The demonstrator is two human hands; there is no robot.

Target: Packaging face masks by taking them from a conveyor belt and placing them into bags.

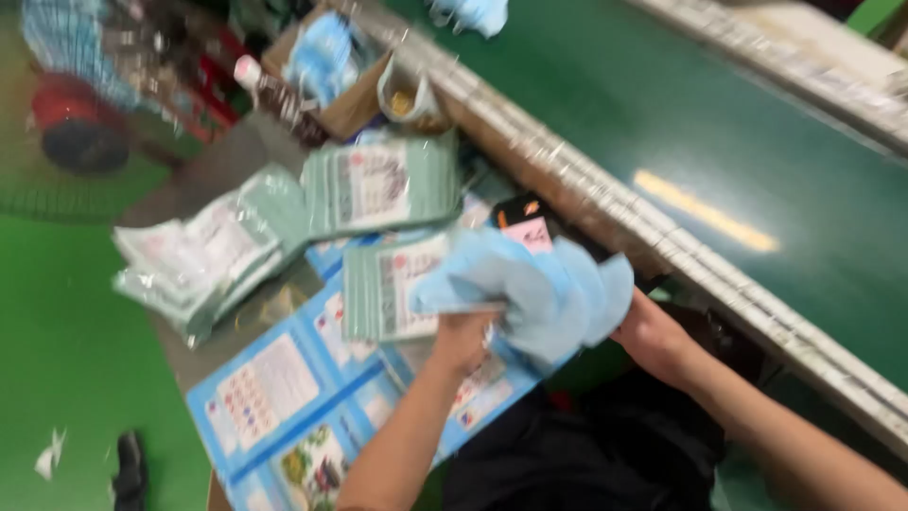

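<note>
Blue cloth (pixel 539 284) bunched between both hands, above a blue sheet (pixel 284 397). Left hand (pixel 463 339) clamped on its lower left edge, fingers mostly buried in folds. Right hand (pixel 653 336) pressed against its right side, grip hidden behind fabric, so closed or not: cannot tell. Green packet (pixel 383 289) just left of left hand, partly covered by cloth. More packets (pixel 378 185) beyond, smeared by motion blur. Green belt (pixel 719 123) past right hand, cut off by frame edge.
</note>
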